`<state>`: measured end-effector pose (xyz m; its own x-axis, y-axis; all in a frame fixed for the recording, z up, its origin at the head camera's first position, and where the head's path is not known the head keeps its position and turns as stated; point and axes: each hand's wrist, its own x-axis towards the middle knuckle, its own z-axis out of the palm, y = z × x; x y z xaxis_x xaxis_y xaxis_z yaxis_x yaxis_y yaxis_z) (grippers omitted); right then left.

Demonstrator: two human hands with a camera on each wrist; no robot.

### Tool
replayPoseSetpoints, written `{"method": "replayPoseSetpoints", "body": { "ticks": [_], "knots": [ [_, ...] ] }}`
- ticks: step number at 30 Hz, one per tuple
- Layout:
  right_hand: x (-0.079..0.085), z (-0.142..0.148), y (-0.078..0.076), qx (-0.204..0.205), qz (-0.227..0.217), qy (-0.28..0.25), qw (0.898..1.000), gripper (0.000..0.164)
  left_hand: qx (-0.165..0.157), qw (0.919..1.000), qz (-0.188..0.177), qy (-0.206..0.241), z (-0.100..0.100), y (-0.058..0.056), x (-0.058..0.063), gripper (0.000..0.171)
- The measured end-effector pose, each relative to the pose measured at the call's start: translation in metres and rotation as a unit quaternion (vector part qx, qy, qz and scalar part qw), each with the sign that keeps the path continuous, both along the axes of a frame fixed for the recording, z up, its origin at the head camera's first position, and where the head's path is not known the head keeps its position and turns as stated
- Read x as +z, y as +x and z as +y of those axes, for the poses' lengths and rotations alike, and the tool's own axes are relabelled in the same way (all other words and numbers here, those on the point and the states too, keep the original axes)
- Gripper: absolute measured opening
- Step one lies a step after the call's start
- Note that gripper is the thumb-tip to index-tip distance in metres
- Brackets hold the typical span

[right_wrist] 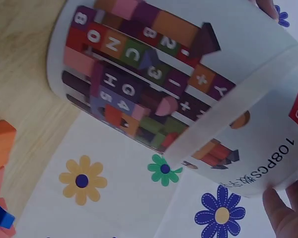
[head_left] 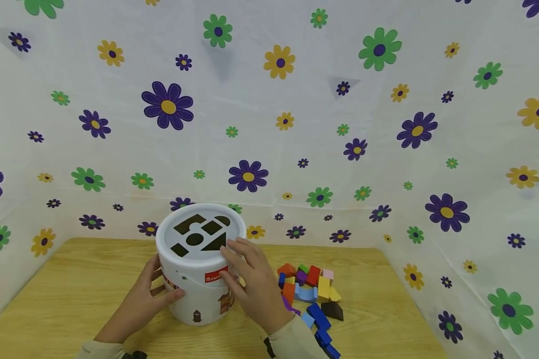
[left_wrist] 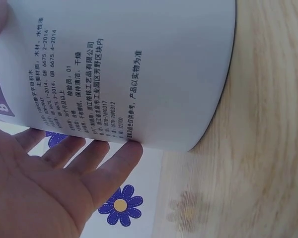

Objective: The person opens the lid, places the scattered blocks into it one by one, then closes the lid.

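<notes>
A white toy block bucket [head_left: 195, 296] with a handle band and a red label stands upright on the table. Its white lid [head_left: 195, 253] has several dark shape cut-outs, including a circle and a triangle. My left hand [head_left: 148, 301] holds the bucket's left side, thumb across the front; in the left wrist view its fingers [left_wrist: 116, 166] lie against the printed wall. On the other side my right hand [head_left: 258, 286] grips the upper edge, fingertips at the lid rim and thumb near the red label. The right wrist view shows colourful block pictures on the bucket [right_wrist: 258, 64].
Loose building blocks lie in a pile to the right of the bucket, among them a yellow block [head_left: 323, 287], a dark brown block [head_left: 332, 310] and a blue block [head_left: 318, 316]. Behind the wooden table [head_left: 377, 299] hangs a flower-patterned white sheet [head_left: 260, 149], which also runs along both sides.
</notes>
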<state>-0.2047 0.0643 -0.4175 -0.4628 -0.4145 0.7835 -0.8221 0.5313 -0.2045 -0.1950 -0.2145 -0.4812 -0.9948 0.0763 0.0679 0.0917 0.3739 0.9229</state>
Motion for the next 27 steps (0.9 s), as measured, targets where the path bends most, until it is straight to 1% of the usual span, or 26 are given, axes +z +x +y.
{"method": "replayPoseSetpoints", "body": {
  "ticks": [5,10,15,18,24,27],
  "knots": [
    [0.012,-0.001,-0.005,0.013,-0.006,-0.008,1.0,0.029,0.002,1.0,0.007,-0.005,0.0,-0.002,-0.001,0.107],
    [0.017,0.0,-0.008,0.026,-0.026,-0.017,0.999,0.02,0.004,1.0,0.003,-0.007,-0.001,-0.001,-0.001,0.107],
    [0.019,0.0,-0.009,0.028,-0.028,-0.014,0.999,0.018,0.004,1.0,0.005,0.001,-0.001,-0.002,0.0,0.106],
    [0.02,-0.001,-0.008,0.029,-0.028,-0.007,0.999,0.02,0.004,1.0,0.005,0.005,-0.001,-0.002,0.0,0.106],
    [0.021,-0.001,-0.01,0.029,-0.016,0.04,0.999,0.024,0.008,0.9999,-0.002,0.008,0.0,-0.001,-0.001,0.108],
    [0.021,-0.001,-0.011,0.032,-0.013,0.048,0.998,0.023,0.011,0.9999,-0.005,0.01,0.0,0.0,-0.001,0.109]
  ]
}}
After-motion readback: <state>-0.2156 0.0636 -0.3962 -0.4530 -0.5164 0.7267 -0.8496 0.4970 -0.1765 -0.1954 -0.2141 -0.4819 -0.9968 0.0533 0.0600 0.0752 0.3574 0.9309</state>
